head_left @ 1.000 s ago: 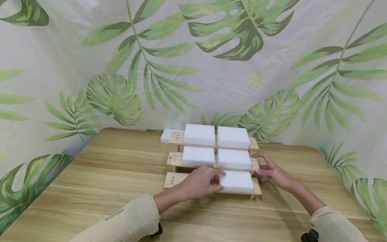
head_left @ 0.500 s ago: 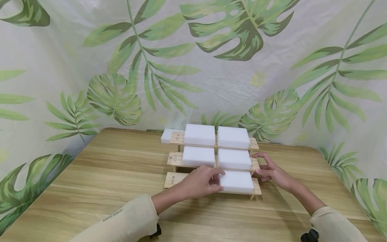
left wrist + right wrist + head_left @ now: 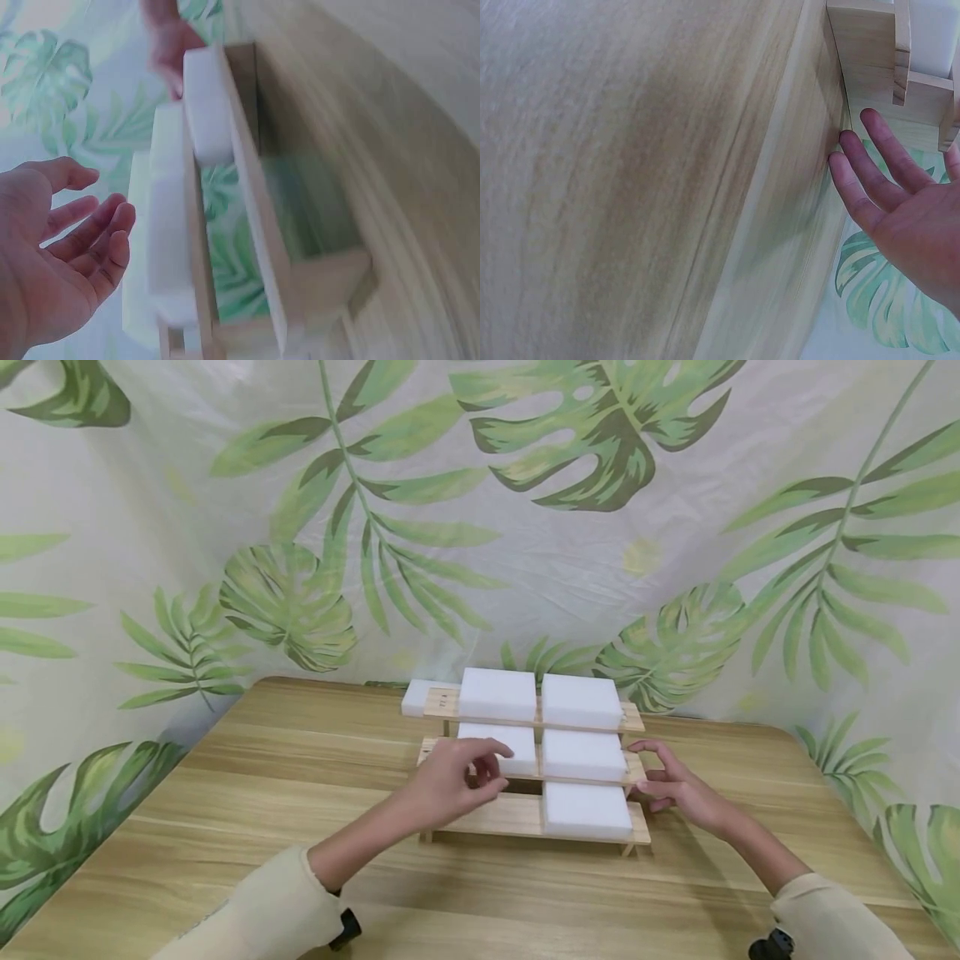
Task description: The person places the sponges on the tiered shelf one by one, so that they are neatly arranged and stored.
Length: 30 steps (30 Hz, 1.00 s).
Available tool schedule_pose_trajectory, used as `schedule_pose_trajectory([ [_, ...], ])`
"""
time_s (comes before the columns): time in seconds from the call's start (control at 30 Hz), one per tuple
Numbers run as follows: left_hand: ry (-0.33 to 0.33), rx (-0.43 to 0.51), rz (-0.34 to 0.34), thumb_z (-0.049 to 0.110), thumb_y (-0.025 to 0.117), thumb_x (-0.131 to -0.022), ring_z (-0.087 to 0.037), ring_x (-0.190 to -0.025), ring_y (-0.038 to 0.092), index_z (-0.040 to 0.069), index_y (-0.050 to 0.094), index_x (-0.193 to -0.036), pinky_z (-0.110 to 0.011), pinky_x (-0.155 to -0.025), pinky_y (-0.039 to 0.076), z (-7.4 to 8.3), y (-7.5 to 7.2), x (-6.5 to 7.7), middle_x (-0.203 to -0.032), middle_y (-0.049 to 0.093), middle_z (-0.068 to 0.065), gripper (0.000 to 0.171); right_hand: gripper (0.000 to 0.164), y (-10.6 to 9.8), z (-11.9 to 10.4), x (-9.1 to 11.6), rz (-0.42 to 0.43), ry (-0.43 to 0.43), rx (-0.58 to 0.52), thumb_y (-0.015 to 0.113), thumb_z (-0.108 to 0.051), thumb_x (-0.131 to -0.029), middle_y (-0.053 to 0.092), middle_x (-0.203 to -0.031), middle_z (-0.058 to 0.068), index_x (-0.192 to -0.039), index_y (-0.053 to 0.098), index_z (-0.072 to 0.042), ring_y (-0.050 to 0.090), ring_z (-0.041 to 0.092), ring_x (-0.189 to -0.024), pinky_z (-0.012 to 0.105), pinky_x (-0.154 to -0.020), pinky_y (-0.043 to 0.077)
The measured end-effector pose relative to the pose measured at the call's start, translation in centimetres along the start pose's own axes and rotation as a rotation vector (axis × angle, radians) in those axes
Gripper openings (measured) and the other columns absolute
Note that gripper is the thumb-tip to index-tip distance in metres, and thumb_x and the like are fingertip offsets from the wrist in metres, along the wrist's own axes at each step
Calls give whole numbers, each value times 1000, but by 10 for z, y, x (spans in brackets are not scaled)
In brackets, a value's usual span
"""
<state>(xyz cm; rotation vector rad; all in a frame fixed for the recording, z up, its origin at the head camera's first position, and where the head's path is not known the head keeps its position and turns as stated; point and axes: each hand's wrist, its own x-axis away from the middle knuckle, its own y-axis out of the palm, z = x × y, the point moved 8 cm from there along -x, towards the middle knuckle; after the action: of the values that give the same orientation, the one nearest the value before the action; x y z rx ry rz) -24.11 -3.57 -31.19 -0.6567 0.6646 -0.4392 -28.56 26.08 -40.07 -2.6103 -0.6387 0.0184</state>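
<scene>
A three-tier wooden step rack [image 3: 495, 817] stands on the table, bearing white foam blocks. Two sit on the top tier, two on the middle, and one foam block [image 3: 587, 810] on the right of the bottom tier. My left hand [image 3: 442, 789] hovers before the left side of the rack, fingers loosely curled around nothing, partly covering the middle-left block [image 3: 517, 752]. At the rack's right end, my right hand [image 3: 690, 797] holds the middle plank between thumb and index finger. Its other fingers [image 3: 851, 176] stretch out beside the rack in the right wrist view.
Another white foam piece [image 3: 420, 697] lies on the table behind the rack's left end. The wood-grain table [image 3: 300, 760] ends at a leaf-patterned curtain [image 3: 555, 568] behind.
My left hand has left the right block on the bottom tier and moved left and up, baring the left part of that tier. The right hand has stayed in place.
</scene>
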Motion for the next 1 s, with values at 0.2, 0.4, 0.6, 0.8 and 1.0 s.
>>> schedule_pose_trajectory([
  [0.2,-31,-29,154,-2,74,-90,-9,-73,63,-3,71,-113,-24,-62,52,-18,-41,9,-80,69,0,23,60,-1,0,1,-1,5,3,52,-17,-105,63,-129,32,-151,18,0,63,34,-119,46,-88,52],
  [0.4,-104,-40,206,-2,72,-91,-13,-72,63,-2,72,-109,-26,-64,52,-49,-67,14,-78,70,1,18,57,0,-1,1,-3,2,4,51,-18,-106,62,-131,32,-150,19,0,65,26,-116,45,-87,53],
  [0.6,-176,-58,237,0,71,-93,-16,-75,66,-3,72,-110,-30,-68,54,-76,-79,16,-79,71,-2,17,58,-1,0,0,-3,9,4,52,-18,-105,61,-132,34,-150,20,-1,63,29,-119,45,-87,53],
  [0.8,-242,-56,242,3,71,-94,-20,-76,67,-3,72,-109,-34,-72,56,-101,-82,14,-82,72,-5,16,59,-1,1,0,-2,10,10,52,-17,-105,62,-131,33,-151,20,0,62,37,-120,46,-88,53],
  [1.0,-307,-65,222,4,72,-94,-25,-80,68,-6,72,-109,-35,-73,55,-131,-82,11,-86,72,-10,18,59,-1,1,-1,1,10,21,52,-19,-105,62,-130,32,-151,20,0,62,39,-121,46,-87,53],
])
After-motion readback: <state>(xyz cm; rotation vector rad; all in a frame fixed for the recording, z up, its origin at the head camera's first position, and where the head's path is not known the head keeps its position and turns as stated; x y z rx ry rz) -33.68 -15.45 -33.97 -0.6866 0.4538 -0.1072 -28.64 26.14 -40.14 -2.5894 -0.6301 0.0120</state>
